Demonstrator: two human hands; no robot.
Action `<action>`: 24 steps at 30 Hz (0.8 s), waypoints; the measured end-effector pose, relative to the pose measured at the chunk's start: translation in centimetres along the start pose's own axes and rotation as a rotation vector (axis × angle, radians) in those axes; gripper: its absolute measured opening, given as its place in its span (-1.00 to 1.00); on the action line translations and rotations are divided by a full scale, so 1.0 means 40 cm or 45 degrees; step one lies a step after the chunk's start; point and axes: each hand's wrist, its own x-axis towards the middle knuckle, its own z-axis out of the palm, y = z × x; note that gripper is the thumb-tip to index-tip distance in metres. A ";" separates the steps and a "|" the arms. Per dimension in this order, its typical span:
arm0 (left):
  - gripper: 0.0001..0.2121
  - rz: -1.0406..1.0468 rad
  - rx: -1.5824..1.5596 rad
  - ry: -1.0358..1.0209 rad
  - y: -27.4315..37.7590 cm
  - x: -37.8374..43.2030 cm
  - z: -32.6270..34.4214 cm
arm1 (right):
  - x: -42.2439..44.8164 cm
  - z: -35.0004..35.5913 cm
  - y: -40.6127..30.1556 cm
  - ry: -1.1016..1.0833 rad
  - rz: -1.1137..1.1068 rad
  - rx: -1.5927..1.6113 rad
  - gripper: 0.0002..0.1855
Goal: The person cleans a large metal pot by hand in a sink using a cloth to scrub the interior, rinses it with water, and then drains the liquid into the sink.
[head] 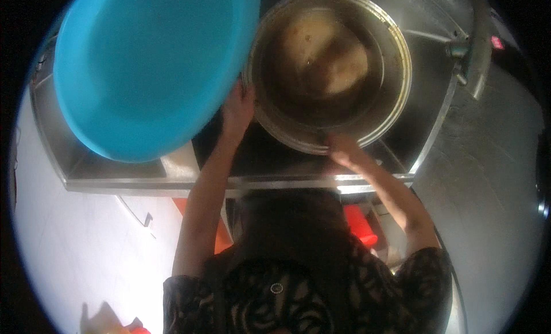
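A large round stainless steel basin point(396, 97) is before me over a steel sink. Its inside looks brown, with a broad pale patch point(310, 45) at the bottom; whether that is liquid, residue or reflection I cannot tell. My right hand point(343, 149) is closed on the basin's front rim. At its left side is my left hand point(238, 108), its fingers against the rim and partly hidden between it and a big blue plastic basin point(159, 67). The blue basin is tilted, and its edge comes close to my left fingers.
The steel sink unit's front edge point(280, 182) runs across in front of my body. Metal pipe fittings point(458, 49) stand at the right end. Below the edge are a red object point(360, 226) and an orange panel point(221, 235). Pale floor point(99, 248) lies at the left.
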 end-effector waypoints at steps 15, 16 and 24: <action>-0.83 -0.017 -0.088 -0.018 -0.019 0.001 0.000 | 0.000 -0.144 0.107 -0.249 0.183 -0.271 -0.75; -0.83 -0.032 -0.046 -0.031 -0.019 -0.004 0.003 | -0.010 -0.175 0.114 -0.200 0.505 -0.300 -0.74; -0.81 -0.062 0.001 0.030 -0.022 -0.021 0.021 | 0.116 -0.113 -0.129 -0.315 0.428 1.276 -0.57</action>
